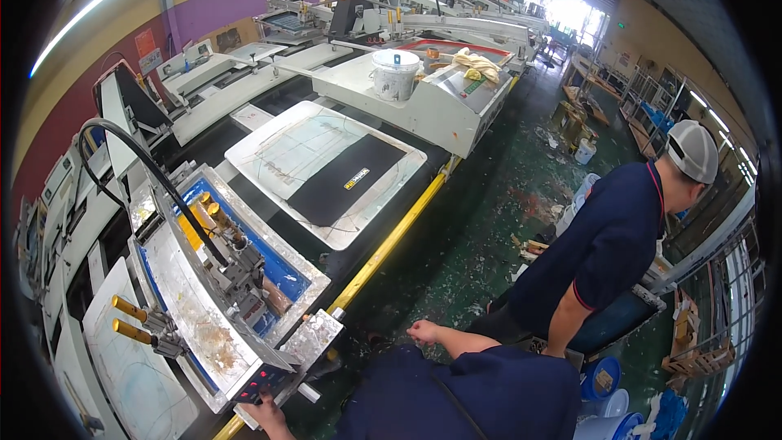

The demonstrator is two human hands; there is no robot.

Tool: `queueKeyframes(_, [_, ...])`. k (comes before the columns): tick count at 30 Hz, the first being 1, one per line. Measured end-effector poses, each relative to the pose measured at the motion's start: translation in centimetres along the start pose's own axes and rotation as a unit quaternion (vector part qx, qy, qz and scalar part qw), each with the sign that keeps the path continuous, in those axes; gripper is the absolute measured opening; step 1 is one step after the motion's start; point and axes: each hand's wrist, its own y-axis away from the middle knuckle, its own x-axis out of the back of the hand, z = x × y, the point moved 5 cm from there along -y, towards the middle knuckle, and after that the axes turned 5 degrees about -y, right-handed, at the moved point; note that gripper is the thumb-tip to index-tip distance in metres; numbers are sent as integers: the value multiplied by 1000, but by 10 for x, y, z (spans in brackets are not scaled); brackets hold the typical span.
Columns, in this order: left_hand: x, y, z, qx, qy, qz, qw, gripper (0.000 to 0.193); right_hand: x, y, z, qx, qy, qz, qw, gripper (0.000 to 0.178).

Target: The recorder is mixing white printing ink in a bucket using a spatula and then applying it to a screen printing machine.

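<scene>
My left hand [269, 415] is at the near end of a screen-printing head, its fingers apart and touching the dark control panel [265, 381] with red buttons. The print head [208, 330] is white, stained, and fitted with yellow-handled clamps [130, 320]. Under it lies a printing screen with blue ink [285, 279]. My right hand [422, 332] hangs over the floor beside the machine, fingers curled in and nothing visible in them. Beyond the print head, a dark fabric piece [334, 183] with a small yellow and white print lies flat on a white pallet [399, 155].
A yellow rail [391, 243] edges the machine. A white bucket [395, 76] and a crumpled cloth [476, 65] sit on the machine farther along. Close on my right, a person in a cap and dark shirt [599, 236] stands turned away. Blue-rimmed buckets [601, 378] stand on the stained green floor.
</scene>
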Motion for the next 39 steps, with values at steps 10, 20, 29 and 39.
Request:
queueKeyframes(10, [5, -3, -23, -13, -17, 6, 1000, 61, -4, 0, -2, 20, 13, -2, 1000, 38])
queueKeyframes(20, [1, -3, 12, -15, -71, -13, 997, 59, 11, -3, 14, 3, 16, 0, 1000, 39])
queueKeyframes(29, [8, -3, -7, -13, -72, -21, 997, 60, 5, 5, 6, 8, 11, -6, 1000, 37])
queueKeyframes(39, [0, -1, -2, 33, 3, 7, 999, 66, 8, 1, 19, 1, 19, -4, 1000, 40])
